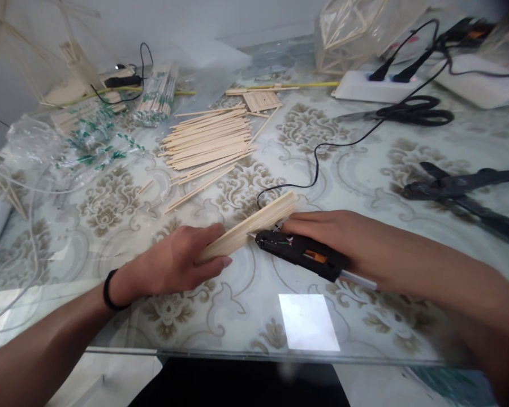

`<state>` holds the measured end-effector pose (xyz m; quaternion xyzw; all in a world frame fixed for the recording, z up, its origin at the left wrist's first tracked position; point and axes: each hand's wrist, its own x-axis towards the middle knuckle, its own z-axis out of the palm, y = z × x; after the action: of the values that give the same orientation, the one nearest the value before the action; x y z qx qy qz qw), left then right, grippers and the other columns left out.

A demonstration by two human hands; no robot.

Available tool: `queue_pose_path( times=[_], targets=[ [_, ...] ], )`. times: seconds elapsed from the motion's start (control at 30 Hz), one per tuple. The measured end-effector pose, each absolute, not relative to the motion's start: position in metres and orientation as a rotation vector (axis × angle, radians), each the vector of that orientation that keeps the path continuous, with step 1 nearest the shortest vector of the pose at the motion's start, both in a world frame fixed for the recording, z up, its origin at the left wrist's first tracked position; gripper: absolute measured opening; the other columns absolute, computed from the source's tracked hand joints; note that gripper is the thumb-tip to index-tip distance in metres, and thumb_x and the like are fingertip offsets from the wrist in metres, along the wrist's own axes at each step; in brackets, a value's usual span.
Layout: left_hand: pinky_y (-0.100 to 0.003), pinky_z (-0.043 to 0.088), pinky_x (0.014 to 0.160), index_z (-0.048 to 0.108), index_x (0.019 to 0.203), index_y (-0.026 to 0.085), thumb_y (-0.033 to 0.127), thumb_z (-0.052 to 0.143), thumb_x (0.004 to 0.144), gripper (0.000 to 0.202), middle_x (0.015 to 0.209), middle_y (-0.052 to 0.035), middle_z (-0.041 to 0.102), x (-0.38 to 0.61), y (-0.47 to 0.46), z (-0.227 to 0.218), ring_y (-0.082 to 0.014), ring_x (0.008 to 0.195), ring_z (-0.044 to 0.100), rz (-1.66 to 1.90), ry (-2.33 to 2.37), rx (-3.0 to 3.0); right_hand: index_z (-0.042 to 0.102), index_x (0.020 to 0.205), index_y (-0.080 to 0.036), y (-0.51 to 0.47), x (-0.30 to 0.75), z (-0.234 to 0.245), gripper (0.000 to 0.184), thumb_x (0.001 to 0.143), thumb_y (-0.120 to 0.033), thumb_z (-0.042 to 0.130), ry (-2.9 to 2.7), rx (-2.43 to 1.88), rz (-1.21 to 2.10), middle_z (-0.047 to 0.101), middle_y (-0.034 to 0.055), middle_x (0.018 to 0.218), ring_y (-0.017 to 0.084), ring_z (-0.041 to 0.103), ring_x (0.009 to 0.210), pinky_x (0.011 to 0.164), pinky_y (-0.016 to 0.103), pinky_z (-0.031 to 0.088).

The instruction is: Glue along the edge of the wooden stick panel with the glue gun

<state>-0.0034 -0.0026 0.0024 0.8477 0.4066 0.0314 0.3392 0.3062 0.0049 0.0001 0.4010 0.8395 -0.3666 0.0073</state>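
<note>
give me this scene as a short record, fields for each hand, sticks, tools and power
left hand: gripping one end of a flat wooden panel, held at a slant
right hand: holding a black glue gun
gun tip: at the panel's side; contact unclear
sticks: loose pile beyond the hands, left of centre
other tools: black-handled scissors and a dark plier-like tool, both on the right
power: white power strip at back right, two black plugs in it
</note>
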Motion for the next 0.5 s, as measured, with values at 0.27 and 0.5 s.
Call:
queue_pose_path(
  times=[0.27,0.5],
  targets=[
    [-0.025,0.033,0.058,0.050,0.091,0.021,0.042,0.057,0.099,0.024,0.068,0.0070,0.051,-0.0043,-0.0016,0.0015,-0.0080,0.056,0.045,0.093,1.053,2.217,0.063,0.114,-0.021,0.0062,0.3044,0.0001,0.047,0.100,-0.057,0.035,2.617,1.224,-1.169,0.059,0.0005,0.129,-0.002,0.060,0.107,0.086,0.010,0.046],
    [-0.025,0.032,0.057,0.049,0.090,0.021,0.041,0.057,0.099,0.024,0.068,0.0072,0.050,-0.0031,-0.0022,0.0024,-0.0077,0.056,0.044,0.095,1.047,2.221,0.063,0.111,-0.020,0.0075,0.3056,-0.0016,0.043,0.099,-0.052,0.037,2.630,1.223,-1.152,0.059,-0.0003,0.128,-0.002,0.061,0.105,0.083,0.010,0.046]
  ],
)
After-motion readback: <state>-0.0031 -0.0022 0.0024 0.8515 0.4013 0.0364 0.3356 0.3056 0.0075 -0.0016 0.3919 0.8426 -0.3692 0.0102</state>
